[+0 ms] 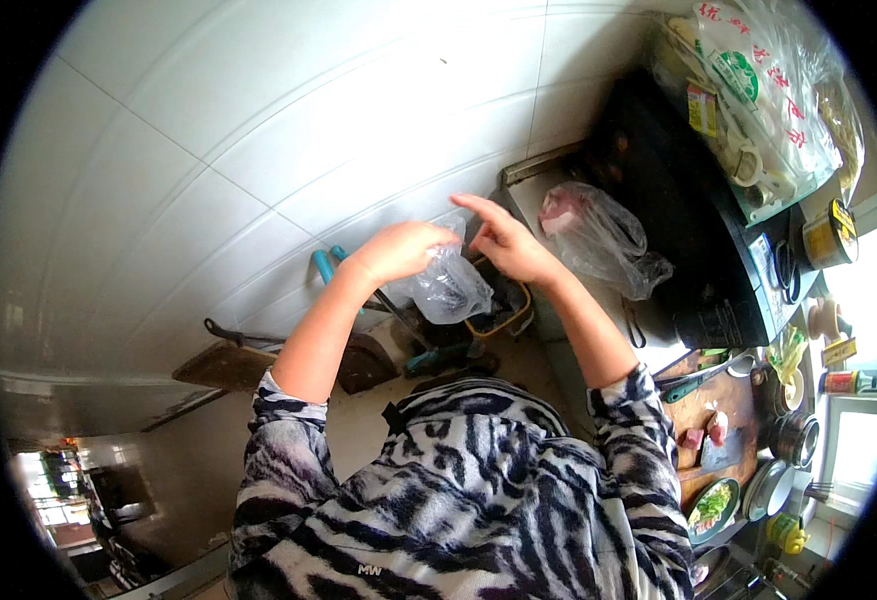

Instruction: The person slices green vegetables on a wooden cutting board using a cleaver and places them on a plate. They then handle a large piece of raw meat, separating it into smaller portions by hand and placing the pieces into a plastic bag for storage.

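Note:
In front of me, my left hand (405, 250) is closed on the top of a crumpled clear plastic bag (450, 288), which hangs down from the fingers. My right hand (514, 245) is just to its right and holds nothing, with the index finger stretched out and the other fingers loosely bent. Below the hands stands a bin with a yellow rim (520, 318), partly covered by the hanging bag. On the counter to the right of my right hand lies another clear plastic bag (613, 240) with a piece of pink raw meat (561, 212) in it.
Light blue handles (324, 268) lean by the white tiled wall at left, near a brown dustpan (363, 365). Right of me, a wooden cutting board (733, 400) carries meat and a cleaver (723, 449). A plate of chopped food (713, 512) sits nearer. A black appliance (693, 180) stands behind.

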The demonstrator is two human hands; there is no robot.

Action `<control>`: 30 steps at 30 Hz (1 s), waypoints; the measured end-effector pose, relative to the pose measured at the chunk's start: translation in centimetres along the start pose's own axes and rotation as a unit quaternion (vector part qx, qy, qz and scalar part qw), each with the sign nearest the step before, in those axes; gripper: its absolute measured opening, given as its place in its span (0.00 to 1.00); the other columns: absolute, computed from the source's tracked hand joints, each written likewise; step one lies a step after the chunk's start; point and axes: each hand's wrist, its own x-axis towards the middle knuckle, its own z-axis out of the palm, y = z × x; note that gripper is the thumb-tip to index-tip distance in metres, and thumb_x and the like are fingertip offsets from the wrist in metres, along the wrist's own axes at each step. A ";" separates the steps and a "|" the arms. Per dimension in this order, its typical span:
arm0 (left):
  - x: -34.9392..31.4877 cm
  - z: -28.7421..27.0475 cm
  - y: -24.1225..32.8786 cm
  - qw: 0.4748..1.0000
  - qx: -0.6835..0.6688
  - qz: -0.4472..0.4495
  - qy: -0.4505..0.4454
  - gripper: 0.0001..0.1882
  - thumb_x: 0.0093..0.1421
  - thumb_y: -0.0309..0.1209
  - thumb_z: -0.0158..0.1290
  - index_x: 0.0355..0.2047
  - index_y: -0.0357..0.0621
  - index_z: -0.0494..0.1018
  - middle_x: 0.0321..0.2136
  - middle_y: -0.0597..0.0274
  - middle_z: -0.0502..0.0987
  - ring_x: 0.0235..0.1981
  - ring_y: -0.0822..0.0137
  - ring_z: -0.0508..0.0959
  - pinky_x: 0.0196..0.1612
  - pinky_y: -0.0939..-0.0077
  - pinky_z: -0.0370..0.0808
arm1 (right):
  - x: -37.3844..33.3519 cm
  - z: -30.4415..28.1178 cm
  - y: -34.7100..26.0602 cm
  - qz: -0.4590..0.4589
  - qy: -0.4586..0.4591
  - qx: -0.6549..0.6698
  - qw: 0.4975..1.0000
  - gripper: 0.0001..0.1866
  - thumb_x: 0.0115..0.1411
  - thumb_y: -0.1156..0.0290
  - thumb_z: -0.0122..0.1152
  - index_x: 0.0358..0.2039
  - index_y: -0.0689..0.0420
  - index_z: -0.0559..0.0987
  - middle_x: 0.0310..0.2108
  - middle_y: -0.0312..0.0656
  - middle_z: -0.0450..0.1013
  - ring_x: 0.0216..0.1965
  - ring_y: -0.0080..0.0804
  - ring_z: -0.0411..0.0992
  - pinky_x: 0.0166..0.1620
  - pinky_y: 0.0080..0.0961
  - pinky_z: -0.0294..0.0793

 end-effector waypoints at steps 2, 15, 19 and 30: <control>-0.3 -0.6 1.0 0.999 0.033 -0.033 -0.026 0.15 0.57 0.23 0.47 0.43 0.45 0.77 0.41 0.48 0.78 0.43 0.49 0.77 0.46 0.60 0.73 | 1.0 0.9 0.5 0.004 -0.064 -0.016 0.998 0.34 0.56 0.83 0.53 0.64 0.50 0.63 0.53 0.45 0.70 0.44 0.36 0.72 0.47 0.29 0.72; -8.7 -3.1 -2.1 0.903 0.096 -0.247 0.338 0.14 0.56 0.21 0.46 0.42 0.46 0.74 0.37 0.45 0.77 0.39 0.45 0.78 0.42 0.61 0.74 | -2.7 0.1 4.0 0.122 0.141 -0.147 0.971 0.14 0.66 0.62 0.51 0.36 0.60 0.77 0.30 0.55 0.73 0.32 0.53 0.72 0.38 0.36 0.71; -11.7 -5.0 -3.6 0.845 -0.054 -0.267 0.460 0.12 0.56 0.19 0.45 0.39 0.40 0.74 0.28 0.54 0.79 0.31 0.56 0.78 0.35 0.65 0.73 | -4.4 0.4 5.7 0.166 0.150 -0.183 0.957 0.15 0.66 0.60 0.51 0.34 0.59 0.77 0.29 0.56 0.73 0.34 0.57 0.72 0.37 0.40 0.71; -14.6 -11.0 1.8 0.646 -0.432 -0.205 0.595 0.09 0.62 0.25 0.48 0.42 0.36 0.71 0.24 0.64 0.71 0.13 0.77 0.61 0.15 0.83 0.55 | -9.6 2.9 14.3 0.280 0.159 -0.294 0.900 0.17 0.65 0.59 0.49 0.32 0.59 0.78 0.30 0.57 0.75 0.37 0.59 0.73 0.40 0.48 0.70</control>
